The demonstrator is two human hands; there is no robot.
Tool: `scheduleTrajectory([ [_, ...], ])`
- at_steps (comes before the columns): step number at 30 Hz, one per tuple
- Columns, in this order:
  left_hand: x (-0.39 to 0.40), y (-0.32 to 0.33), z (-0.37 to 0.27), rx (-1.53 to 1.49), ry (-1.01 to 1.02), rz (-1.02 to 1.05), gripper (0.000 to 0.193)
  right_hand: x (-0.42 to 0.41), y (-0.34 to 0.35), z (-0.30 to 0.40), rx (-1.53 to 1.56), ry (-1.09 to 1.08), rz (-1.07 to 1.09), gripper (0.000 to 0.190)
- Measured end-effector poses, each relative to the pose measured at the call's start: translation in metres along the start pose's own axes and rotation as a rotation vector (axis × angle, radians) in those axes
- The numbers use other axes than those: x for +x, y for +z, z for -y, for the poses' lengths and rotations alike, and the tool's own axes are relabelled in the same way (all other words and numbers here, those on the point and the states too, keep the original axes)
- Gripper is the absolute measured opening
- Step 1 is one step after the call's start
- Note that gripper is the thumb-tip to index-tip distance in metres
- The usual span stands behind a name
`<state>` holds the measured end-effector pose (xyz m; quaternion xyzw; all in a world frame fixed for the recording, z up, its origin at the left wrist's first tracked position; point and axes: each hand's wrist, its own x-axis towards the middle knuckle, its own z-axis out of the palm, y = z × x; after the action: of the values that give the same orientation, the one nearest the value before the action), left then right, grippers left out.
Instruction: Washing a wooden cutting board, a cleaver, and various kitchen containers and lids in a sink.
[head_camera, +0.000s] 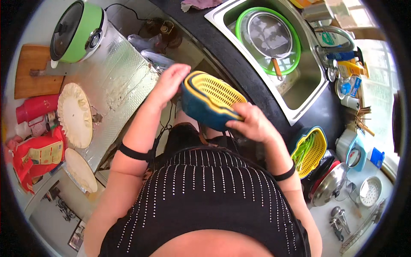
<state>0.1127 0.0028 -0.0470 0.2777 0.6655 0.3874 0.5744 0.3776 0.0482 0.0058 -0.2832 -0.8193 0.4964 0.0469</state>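
A nested stack of blue basins (202, 112) and yellow slotted colanders (218, 88) hangs tilted in front of my body, between the foil-covered table and the sink. My right hand (252, 120) grips its near right rim, thumb over the yellow edge. At the stack's far left end is my left hand (173, 80), its fingers curled against the side and partly hidden. No food shows inside the top colander.
To the right, a steel sink (303, 93) holds a green-rimmed basin (298, 53) with a wooden-handled strainer (269, 35). Another yellow colander (313, 157) contains green vegetables (303, 151). The foil-covered table (125, 74) bears a green electric pot (80, 35) and a cleaver (53, 70).
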Motion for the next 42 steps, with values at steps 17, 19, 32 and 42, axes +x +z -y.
scheduleTrajectory([
  [17,0.022,0.051,0.239,0.419,-0.489,0.077,0.038,-0.019,0.13,-0.098,-0.362,0.253,0.137,0.039],
  [19,0.021,0.049,0.243,0.415,-0.484,0.036,0.037,-0.018,0.136,-0.103,-0.293,0.325,0.138,0.06],
  [32,0.056,0.018,0.22,0.603,-0.16,0.048,0.038,-0.007,0.189,-0.138,0.566,1.153,-0.586,0.074],
  [42,0.037,0.033,0.216,0.669,-0.025,0.044,0.042,-0.028,0.225,-0.164,0.662,1.231,-0.46,0.037],
])
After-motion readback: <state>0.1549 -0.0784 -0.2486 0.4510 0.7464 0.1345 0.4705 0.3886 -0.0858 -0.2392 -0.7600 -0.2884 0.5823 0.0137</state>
